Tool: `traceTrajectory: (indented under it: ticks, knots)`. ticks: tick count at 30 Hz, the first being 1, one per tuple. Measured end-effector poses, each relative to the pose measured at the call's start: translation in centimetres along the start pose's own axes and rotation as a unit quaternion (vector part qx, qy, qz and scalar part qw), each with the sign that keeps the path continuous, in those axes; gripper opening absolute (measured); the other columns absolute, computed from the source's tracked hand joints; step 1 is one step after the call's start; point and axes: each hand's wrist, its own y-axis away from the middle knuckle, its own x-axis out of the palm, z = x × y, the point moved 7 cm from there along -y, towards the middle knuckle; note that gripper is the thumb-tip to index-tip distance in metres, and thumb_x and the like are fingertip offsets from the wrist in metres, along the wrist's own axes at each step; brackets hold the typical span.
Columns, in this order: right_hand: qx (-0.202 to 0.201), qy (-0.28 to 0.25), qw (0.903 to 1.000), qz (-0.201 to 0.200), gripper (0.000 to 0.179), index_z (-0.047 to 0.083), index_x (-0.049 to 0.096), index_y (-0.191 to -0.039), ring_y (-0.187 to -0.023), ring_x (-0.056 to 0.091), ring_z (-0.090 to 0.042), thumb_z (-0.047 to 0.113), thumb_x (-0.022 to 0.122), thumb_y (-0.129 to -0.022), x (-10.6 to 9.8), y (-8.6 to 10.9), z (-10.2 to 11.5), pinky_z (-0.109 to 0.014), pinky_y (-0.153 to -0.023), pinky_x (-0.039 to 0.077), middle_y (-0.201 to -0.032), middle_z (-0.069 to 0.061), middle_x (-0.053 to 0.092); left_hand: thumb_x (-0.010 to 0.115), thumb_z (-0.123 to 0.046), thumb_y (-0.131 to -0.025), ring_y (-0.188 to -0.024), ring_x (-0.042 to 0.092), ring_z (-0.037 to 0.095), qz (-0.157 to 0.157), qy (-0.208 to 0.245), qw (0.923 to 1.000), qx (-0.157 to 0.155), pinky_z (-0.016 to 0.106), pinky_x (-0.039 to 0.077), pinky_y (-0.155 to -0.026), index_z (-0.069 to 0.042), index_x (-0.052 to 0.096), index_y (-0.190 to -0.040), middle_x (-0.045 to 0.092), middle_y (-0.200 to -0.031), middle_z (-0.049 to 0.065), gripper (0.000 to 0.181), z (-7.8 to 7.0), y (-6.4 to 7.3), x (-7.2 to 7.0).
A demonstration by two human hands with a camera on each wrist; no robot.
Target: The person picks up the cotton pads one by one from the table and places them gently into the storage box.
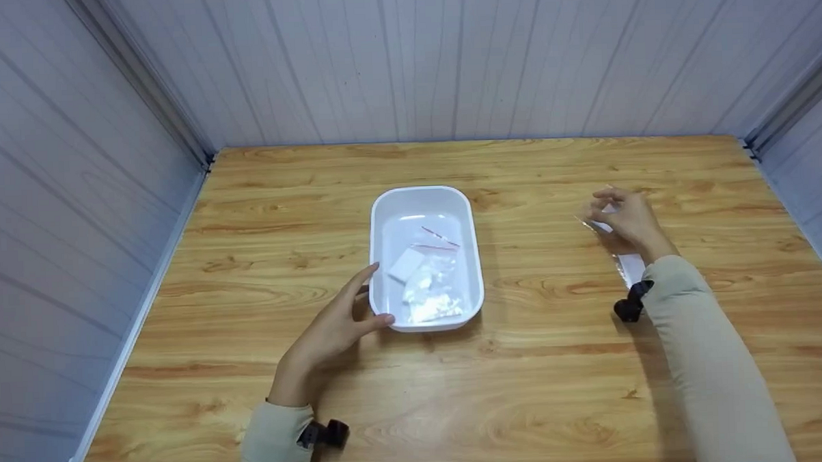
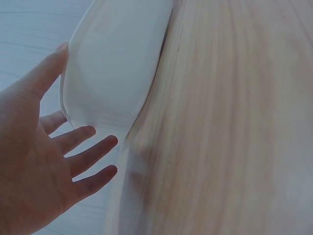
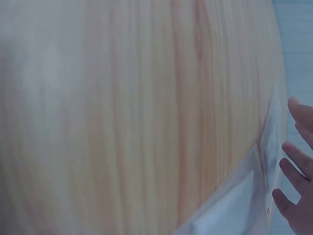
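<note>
A white plastic tray (image 1: 479,276) stands on the wooden table, with clear zip bags (image 1: 435,304) inside it, red strips along their tops. My left hand (image 1: 329,329) is at its near left corner, thumb over the rim and index fingertip at the left side. In the left wrist view the other fingers spread apart below the tray wall (image 2: 115,63). Over on the right, my right hand (image 1: 629,220) hovers with loosely bent fingers at a clear bag holding a white piece (image 1: 604,227). Its fingers look spread and unwrapped in the right wrist view. A second such bag (image 1: 631,268) lies under the wrist.
The wood-grain table (image 1: 417,402) is bounded by pale panel walls (image 1: 419,66) at the back and both sides. A small black camera (image 1: 326,433) is strapped to the left wrist, another (image 1: 631,309) to the right one.
</note>
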Motion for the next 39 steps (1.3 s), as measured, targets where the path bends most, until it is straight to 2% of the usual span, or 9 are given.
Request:
traceTrajectory:
  ticks: [6,14,20,27,39]
  knots:
    - [0.023,-0.001,0.9995,0.023,0.051,-0.011,0.047,-0.139,-0.139,0.031,-0.048,0.005,0.066,-0.094,0.41,-0.12,-0.25,-0.054,-0.112,0.029,-0.145,-0.032,0.041,0.078,-0.038,-0.085,-0.141,0.035,0.034,0.0,-0.003,1.0,-0.005,0.057,0.014,-0.117,-0.033,0.025,-0.157,0.035,-0.156,0.01,0.089,0.17,0.03,-0.02]
    - [0.028,0.023,0.999,0.025,0.056,-0.01,0.049,-0.138,-0.139,0.03,-0.048,0.008,0.073,-0.09,0.51,-0.12,-0.5,-0.055,-0.112,0.028,-0.148,-0.031,0.038,0.078,-0.037,-0.085,-0.141,0.035,0.033,0.001,0.0,1.0,-0.001,0.056,0.015,-0.117,-0.032,0.026,-0.157,0.037,-0.155,0.011,0.089,0.12,-0.01,0.0]
    - [0.022,0.048,0.9983,0.023,0.049,-0.008,0.055,-0.133,-0.139,0.029,-0.05,0.011,0.072,-0.091,0.38,0.07,-0.38,-0.058,-0.113,0.026,-0.15,-0.029,0.037,0.078,-0.039,-0.085,-0.141,0.037,0.03,0.003,0.0,1.0,0.009,0.057,0.016,-0.116,-0.033,0.025,-0.157,0.041,-0.152,0.009,0.089,0.06,0.12,-0.02]
    - [0.012,0.07,0.9972,0.024,0.038,-0.008,0.063,-0.124,-0.139,0.028,-0.049,0.011,0.071,-0.092,0.5,0.02,-0.24,-0.058,-0.114,0.022,-0.148,-0.027,0.04,0.078,-0.039,-0.084,-0.14,0.038,0.03,-0.002,-0.003,1.0,-0.001,0.057,0.014,-0.117,-0.033,0.026,-0.157,0.041,-0.153,0.008,0.09,0.13,0.13,-0.07]
    - [0.023,0.104,0.9941,0.021,0.035,-0.006,0.068,-0.117,-0.139,0.03,-0.048,0.021,0.07,-0.094,0.3,0.02,-0.38,-0.06,-0.113,0.021,-0.147,-0.023,0.043,0.078,-0.04,-0.084,-0.14,0.038,0.029,0.0,0.002,0.9999,-0.011,0.055,0.013,-0.118,-0.034,0.026,-0.157,0.038,-0.155,0.009,0.09,0.19,0.07,0.0]
